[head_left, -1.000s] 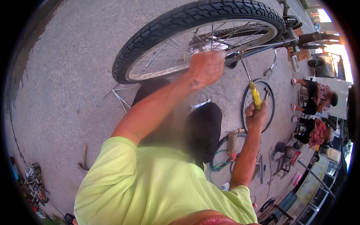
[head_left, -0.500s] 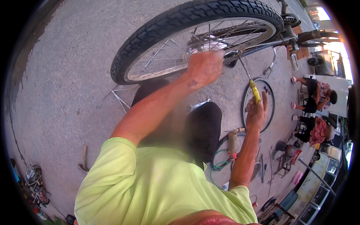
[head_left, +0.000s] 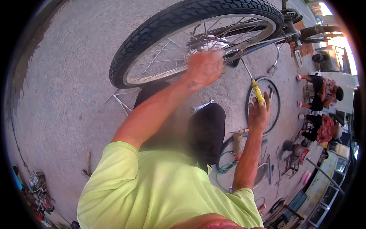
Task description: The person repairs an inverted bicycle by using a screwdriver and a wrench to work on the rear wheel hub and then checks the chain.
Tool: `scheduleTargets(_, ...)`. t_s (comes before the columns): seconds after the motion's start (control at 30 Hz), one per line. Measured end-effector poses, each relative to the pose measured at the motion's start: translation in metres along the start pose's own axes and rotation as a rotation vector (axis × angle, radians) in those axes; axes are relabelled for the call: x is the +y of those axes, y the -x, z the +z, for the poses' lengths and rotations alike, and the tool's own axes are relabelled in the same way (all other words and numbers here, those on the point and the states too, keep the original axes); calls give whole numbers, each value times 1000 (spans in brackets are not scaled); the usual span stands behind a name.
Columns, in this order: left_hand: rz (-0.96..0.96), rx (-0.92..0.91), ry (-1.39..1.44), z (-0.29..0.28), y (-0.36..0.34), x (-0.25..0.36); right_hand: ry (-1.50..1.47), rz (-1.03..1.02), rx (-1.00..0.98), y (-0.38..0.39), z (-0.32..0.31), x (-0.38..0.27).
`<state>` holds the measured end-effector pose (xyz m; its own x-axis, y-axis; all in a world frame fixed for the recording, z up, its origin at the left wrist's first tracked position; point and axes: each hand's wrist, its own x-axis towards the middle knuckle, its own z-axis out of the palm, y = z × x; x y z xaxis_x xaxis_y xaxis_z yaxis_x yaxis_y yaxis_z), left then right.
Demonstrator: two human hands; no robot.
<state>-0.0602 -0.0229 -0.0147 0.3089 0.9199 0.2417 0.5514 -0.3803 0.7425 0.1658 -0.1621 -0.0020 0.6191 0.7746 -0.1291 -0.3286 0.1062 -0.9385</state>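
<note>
A bicycle wheel with a knobbly black tyre [head_left: 131, 47] stretches across the upper middle, its silver spokes and chain side facing me. At its hub, my left hand [head_left: 206, 66] is closed, knuckles up; the back of the hand hides what its fingers grip. To the right, my right hand [head_left: 259, 114] holds the lower end of a yellow-handled screwdriver [head_left: 257, 91] between thumb and fingers, one finger stretched along the handle. The metal shaft slants up and left, its tip near the frame bar beside the hub.
On the concrete lie a spanner [head_left: 202, 106], a loose tyre [head_left: 278, 103], a cylindrical pump-like part [head_left: 238, 143], a green hose [head_left: 221, 171] and a hammer-like tool [head_left: 88, 164]. Two people [head_left: 324, 91] sit at the right. A parked vehicle [head_left: 328, 191] stands at lower right.
The wheel and my left hand sit slightly further left and higher in the picture. My right fingers have spread a little around the screwdriver's handle end.
</note>
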Motion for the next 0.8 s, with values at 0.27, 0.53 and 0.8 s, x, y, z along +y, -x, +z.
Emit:
scheduleTargets(0.27, 13, -2, 10, -1, 0, 2, 52, 88, -135, -25, -49, 11)
scheduleTargets(0.53, 25, 11, -3, 0, 1, 1, 60, 244, -203, -27, -55, 1)
scheduleTargets(0.8, 16, 20, -5, 0, 1, -2, 17, -45, 3, -2, 1, 4)
